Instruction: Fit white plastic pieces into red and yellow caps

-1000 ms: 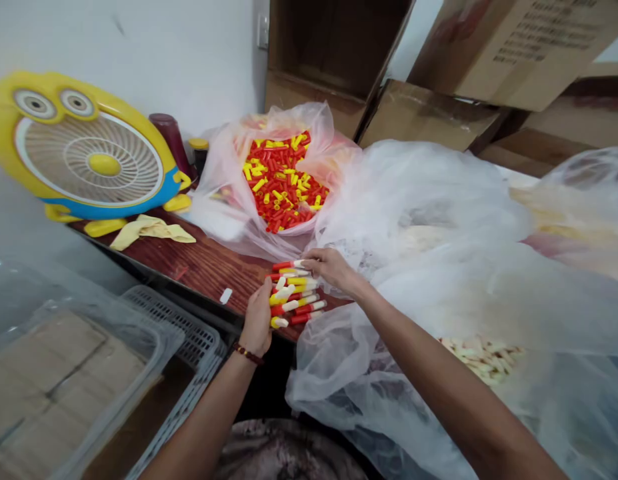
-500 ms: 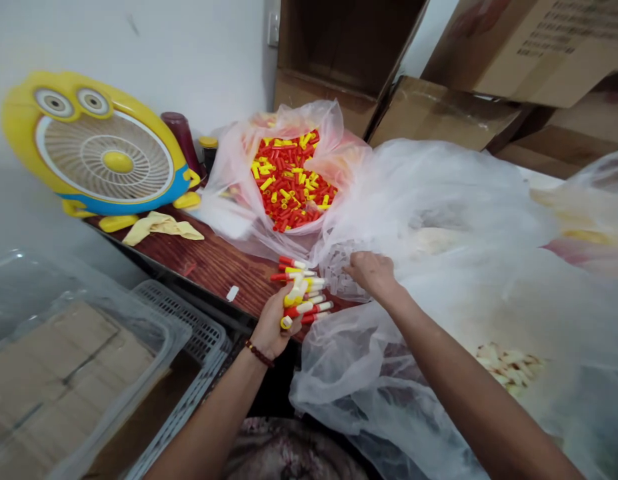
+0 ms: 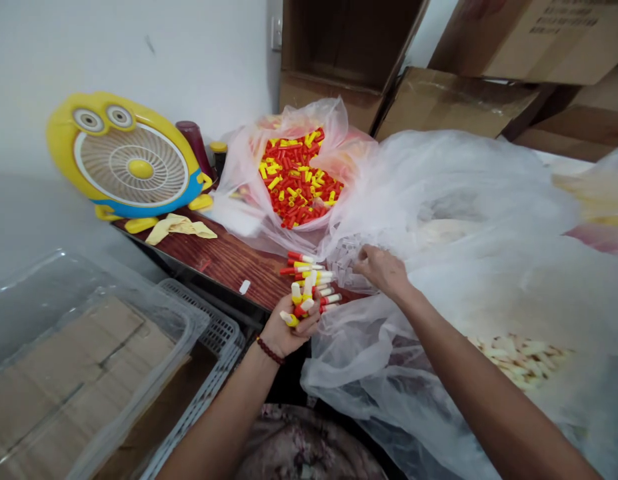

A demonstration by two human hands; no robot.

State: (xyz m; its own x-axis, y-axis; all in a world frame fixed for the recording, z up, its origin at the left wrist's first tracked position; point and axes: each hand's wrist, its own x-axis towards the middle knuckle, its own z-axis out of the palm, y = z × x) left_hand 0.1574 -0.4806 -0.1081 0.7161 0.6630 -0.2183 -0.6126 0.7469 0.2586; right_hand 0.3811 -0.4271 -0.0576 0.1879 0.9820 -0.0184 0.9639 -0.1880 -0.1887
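Observation:
My left hand [image 3: 293, 328] is closed round several small red and yellow plastic tubes with white ends [image 3: 303, 299]. Similar white-ended tubes [image 3: 309, 265] lie in a row on the table edge just beyond those fingers. To the right, my right hand [image 3: 385, 270] reaches down to a heap of small clear plastic pieces [image 3: 349, 257]. Its thumb and fingers are pinched together at the heap; what they hold is too small to make out. Behind both hands, an open plastic bag is full of loose red and yellow tubes [image 3: 299, 180].
A yellow fan [image 3: 139, 167] and a pale yellow cloth [image 3: 181, 228] are on the wooden table [image 3: 223, 261]. Translucent bags [image 3: 479, 260] cover the right side, one with whitish pieces [image 3: 529, 360] inside. A clear bin [image 3: 189, 330] stands lower left; cardboard boxes [image 3: 453, 107] are behind.
The view has shifted, so the scene sits farther right. In my left hand the held tubes have turned, with white ends now pointing up. My right hand remains at the clear pieces.

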